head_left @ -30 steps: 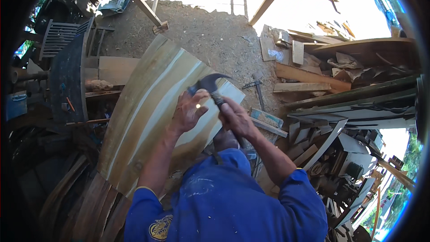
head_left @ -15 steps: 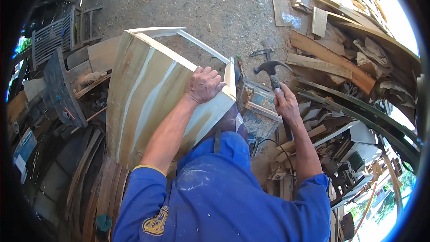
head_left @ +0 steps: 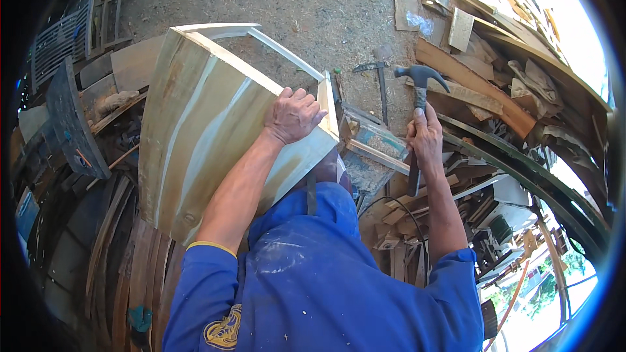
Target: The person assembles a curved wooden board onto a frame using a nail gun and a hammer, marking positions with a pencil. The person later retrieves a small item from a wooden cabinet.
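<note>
Hands gripping hammer (head_left: pixel 420 85), wooden panel (head_left: pixel 208 130), scrap planks (head_left: pixel 476 85) around

We see a pale panel (head_left: pixel 215 124) streaked green and tan, black-headed hammer (head_left: pixel 420 78), blue shirt (head_left: pixel 326 274) with yellow cuff

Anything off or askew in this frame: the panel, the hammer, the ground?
Nothing looks damaged. The pale curved wooden panel stands tilted, steadied at its top corner by the left hand. The right hand holds a dark claw hammer raised, clear of the panel. A second hammer lies loose on the dirt, among scattered wood offcuts.
</note>
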`<move>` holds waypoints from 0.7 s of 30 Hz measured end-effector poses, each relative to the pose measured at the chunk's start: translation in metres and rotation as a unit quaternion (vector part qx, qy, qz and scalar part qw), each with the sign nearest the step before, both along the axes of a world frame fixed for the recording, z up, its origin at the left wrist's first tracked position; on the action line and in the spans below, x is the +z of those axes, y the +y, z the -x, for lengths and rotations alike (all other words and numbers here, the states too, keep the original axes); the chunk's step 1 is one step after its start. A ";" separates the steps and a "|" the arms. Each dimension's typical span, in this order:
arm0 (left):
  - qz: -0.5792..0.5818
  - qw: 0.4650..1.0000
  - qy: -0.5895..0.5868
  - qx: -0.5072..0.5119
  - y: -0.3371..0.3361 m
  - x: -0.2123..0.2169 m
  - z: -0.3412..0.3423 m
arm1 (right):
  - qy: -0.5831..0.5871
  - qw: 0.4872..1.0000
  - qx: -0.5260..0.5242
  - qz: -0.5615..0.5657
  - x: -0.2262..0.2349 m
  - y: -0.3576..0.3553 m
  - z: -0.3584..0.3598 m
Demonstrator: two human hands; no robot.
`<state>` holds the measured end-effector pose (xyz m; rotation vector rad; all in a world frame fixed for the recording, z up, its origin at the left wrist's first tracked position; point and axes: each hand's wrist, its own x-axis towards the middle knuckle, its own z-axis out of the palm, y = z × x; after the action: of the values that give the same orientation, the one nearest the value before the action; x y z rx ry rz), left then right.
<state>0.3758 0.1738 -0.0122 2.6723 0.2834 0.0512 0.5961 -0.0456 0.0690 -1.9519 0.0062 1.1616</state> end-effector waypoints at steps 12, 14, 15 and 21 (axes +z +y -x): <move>0.008 1.000 -0.024 0.002 -0.002 -0.004 0.002 | -0.034 0.980 0.187 0.055 -0.010 -0.009 0.013; 0.009 1.000 -0.016 0.005 -0.001 -0.005 0.003 | -0.025 0.996 0.075 0.033 -0.005 -0.005 0.005; 0.009 1.000 -0.012 0.005 -0.001 -0.005 0.003 | -0.013 0.999 0.016 0.029 -0.003 -0.004 0.004; 0.005 0.999 -0.031 0.007 -0.002 -0.008 0.004 | -0.083 0.916 0.389 0.057 -0.021 -0.023 0.053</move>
<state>0.3720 0.1715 -0.0198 2.6539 0.2833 0.1358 0.5428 -0.0682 0.0480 -2.2185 -0.8838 1.4964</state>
